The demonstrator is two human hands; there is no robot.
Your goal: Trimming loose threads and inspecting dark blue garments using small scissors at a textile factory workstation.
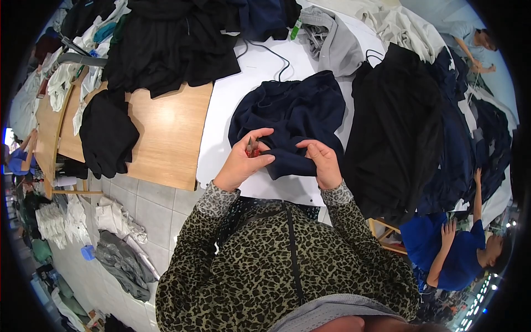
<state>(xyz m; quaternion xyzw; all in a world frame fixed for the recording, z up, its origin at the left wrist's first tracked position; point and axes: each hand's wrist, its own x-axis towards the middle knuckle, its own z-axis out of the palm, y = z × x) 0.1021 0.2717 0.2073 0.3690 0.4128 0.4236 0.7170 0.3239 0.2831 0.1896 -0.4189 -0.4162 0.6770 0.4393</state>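
A navy blue garment point(287, 116) with a gathered waistband and a dark cord at its far end lies bunched on the white table in front of me. Small red-handled thread snips point(252, 148) rest in the curled fingers of my left hand point(237, 163), whose thumb and index finger are apart beside the garment's near left edge. With thumb and fingers closed, my right hand point(325, 163) pinches the near right part of the cloth. Between the hands a fold of navy cloth is raised.
Black garments point(171, 50) are heaped at the far left, with another black piece point(108, 133) on the wooden tabletop point(166, 133). A grey garment point(334, 41) lies at the back. To the right is a tall black pile point(392, 133). A person in blue point(442, 252) is at the lower right.
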